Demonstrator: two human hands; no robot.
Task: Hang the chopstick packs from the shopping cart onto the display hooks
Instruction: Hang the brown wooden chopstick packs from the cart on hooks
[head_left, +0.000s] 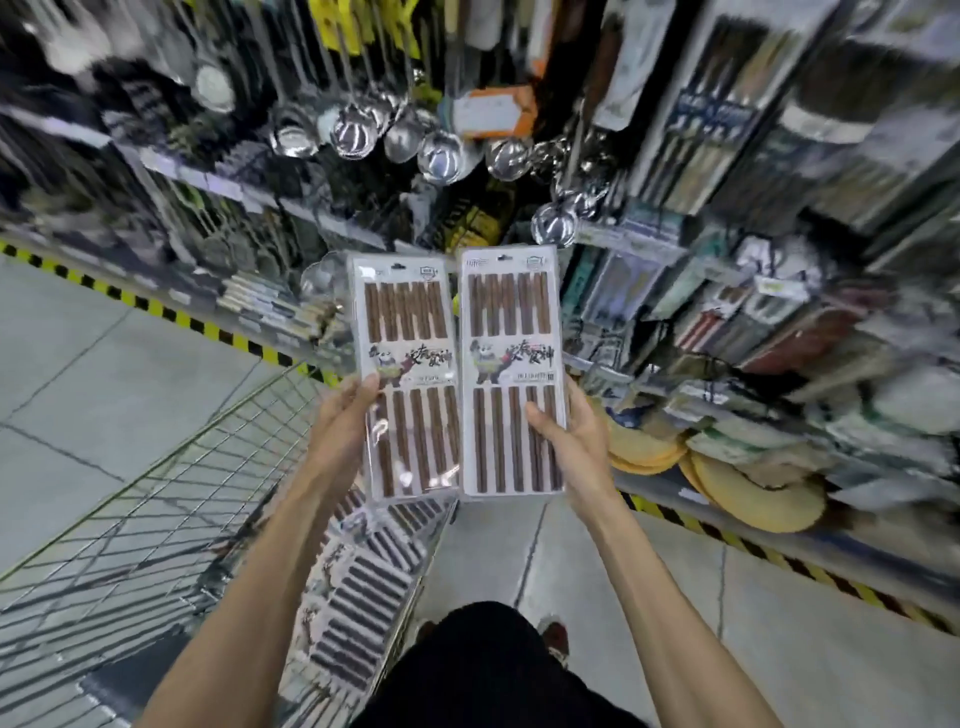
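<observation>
Between cart (156, 519) and hooks, left hand (340, 421) and right hand (566, 441) are each clamping a light, stiff, slippery pack (408, 379) low; at 12 o'clock hang-holes staying free.

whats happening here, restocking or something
A person is restocking chopsticks in a shop aisle. The left hand holds one chopstick pack and the right hand holds another, both upright, side by side, facing the display. Neither is on a hook yet. More packs lie in the wire shopping cart below, with steel ladles hanging ahead.
</observation>
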